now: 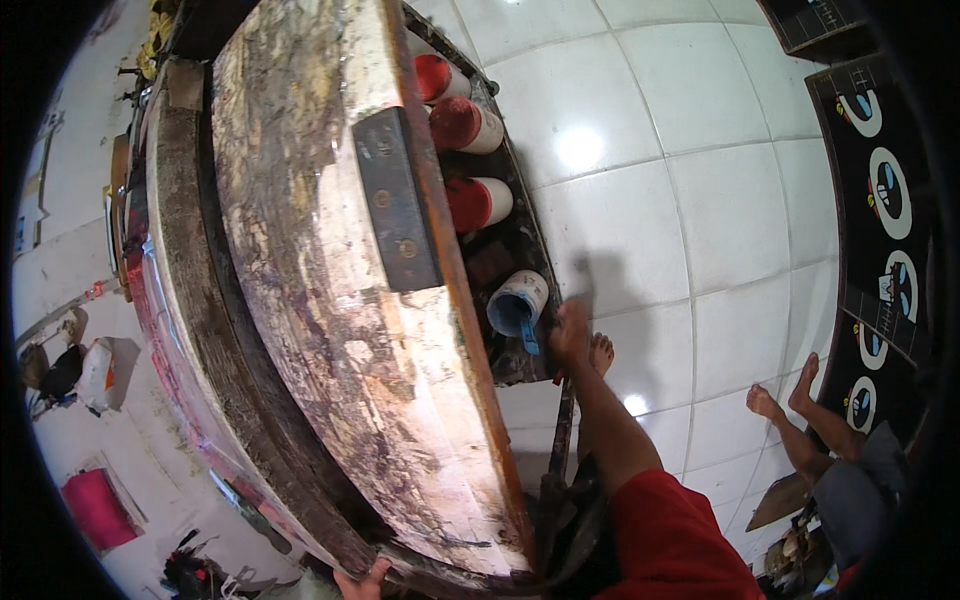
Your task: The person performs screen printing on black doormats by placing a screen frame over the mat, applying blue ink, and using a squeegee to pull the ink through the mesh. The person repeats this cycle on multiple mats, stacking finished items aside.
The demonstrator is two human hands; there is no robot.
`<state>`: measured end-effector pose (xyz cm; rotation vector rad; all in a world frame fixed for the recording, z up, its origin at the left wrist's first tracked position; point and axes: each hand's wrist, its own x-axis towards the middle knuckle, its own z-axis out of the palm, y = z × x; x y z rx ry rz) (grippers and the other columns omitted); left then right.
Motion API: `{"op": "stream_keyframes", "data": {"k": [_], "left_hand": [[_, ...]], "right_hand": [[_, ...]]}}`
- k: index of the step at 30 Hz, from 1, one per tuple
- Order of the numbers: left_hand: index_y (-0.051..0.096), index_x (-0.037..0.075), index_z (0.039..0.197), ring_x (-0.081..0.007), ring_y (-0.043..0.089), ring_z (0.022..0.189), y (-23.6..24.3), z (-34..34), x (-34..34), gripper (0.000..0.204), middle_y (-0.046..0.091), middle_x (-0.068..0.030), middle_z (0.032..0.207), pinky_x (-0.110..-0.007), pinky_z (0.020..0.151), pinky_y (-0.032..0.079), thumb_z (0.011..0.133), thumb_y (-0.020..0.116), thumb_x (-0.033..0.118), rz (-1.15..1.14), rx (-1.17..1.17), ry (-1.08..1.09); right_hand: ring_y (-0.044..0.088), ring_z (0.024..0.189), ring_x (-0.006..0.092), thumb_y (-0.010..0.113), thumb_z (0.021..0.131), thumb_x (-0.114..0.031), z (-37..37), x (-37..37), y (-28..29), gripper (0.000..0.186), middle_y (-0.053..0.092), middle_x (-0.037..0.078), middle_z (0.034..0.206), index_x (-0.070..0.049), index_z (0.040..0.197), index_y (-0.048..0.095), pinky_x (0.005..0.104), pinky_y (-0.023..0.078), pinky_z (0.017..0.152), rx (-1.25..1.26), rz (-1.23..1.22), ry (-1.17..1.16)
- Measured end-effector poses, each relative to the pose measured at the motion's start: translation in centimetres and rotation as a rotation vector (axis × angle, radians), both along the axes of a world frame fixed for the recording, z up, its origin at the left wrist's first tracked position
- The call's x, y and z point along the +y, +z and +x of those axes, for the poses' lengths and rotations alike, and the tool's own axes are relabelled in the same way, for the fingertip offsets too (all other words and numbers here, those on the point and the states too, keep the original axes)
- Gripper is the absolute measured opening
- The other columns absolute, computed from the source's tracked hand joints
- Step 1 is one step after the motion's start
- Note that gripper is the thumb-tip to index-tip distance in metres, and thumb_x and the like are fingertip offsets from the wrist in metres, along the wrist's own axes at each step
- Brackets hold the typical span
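Note:
My right arm in a red sleeve reaches down beside a low dark shelf. At its end my right hand [571, 332] looks closed, close to the shelf's outer edge; what its fingers hold, if anything, is hidden. Beside it on the shelf is a white tub [518, 302] with blue paint inside, and a blue strip or spatula [530, 338] sticks out of its mouth. At the bottom of the view, my left hand [362, 582] is partly cut off, its thumb and fingers bent around the edge of a worn, paint-stained wooden table [340, 300].
White tubs with red tops [470, 125] stand farther along the shelf. A dark metal plate [397, 200] is fixed to the table top. Black printed panels [880, 190] lie at the right, near another person's bare legs [800, 420]. Pale tiled floor [640, 200] lies between.

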<state>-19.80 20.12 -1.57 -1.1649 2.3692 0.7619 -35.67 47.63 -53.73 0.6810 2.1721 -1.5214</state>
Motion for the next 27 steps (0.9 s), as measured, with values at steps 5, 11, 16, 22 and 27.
{"op": "stream_keyframes", "data": {"k": [5,11,16,22,27], "left_hand": [[0.065,-0.006,0.121,-0.0217,0.061,0.103,-0.4,1.5,-1.7,0.045,0.069,-0.0111,0.117,-0.037,0.093,0.051,0.082,0.086,0.005,-0.047,-0.032,-0.064],[0.066,-0.006,0.119,-0.0207,0.062,0.097,-1.1,1.4,-1.2,0.047,0.071,-0.0127,0.111,-0.036,0.089,0.052,0.081,0.088,0.008,-0.135,-0.007,-0.095],[0.026,-0.008,0.158,-0.0466,0.017,0.156,-1.2,0.1,-0.5,0.118,0.019,-0.0384,0.163,-0.045,0.123,0.025,0.075,0.092,0.044,-0.115,0.073,-0.216],[0.025,-0.003,0.161,-0.0517,0.016,0.154,-1.8,-0.2,-0.2,0.125,0.018,-0.0397,0.163,-0.048,0.12,0.03,0.071,0.09,0.055,-0.23,0.033,-0.307],[0.027,-0.001,0.16,-0.0572,0.014,0.152,-2.3,-0.1,-0.1,0.124,0.017,-0.0406,0.162,-0.055,0.121,0.028,0.071,0.086,0.062,-0.246,0.028,-0.308]], "right_hand": [[0.06,0.117,0.0394,0.074,0.078,-0.009,5.0,-2.0,3.1,0.049,0.059,0.018,0.13,-0.013,0.126,0.065,0.0467,0.052,0.097,0.194,-0.019,0.502],[0.056,0.122,0.0389,0.08,0.078,-0.015,4.9,-3.2,6.0,0.062,0.058,0.014,0.134,-0.022,0.138,0.063,0.0485,0.049,0.101,0.431,0.03,0.502],[0.065,0.112,0.0324,0.075,0.084,-0.005,7.9,4.4,14.0,0.053,0.063,0.019,0.127,-0.006,0.134,0.059,0.0401,0.053,0.093,0.345,-0.215,0.168],[0.068,0.079,0.0175,0.059,0.092,0.002,-1.7,15.1,34.3,0.045,0.069,0.014,0.107,0.0,0.138,0.057,0.0305,0.06,0.069,0.374,-0.117,-0.126],[0.068,0.081,0.0164,0.064,0.092,-0.001,-14.3,10.5,52.0,0.027,0.068,0.015,0.103,0.005,0.118,0.069,0.0272,0.057,0.064,0.654,-0.108,0.277]]}}
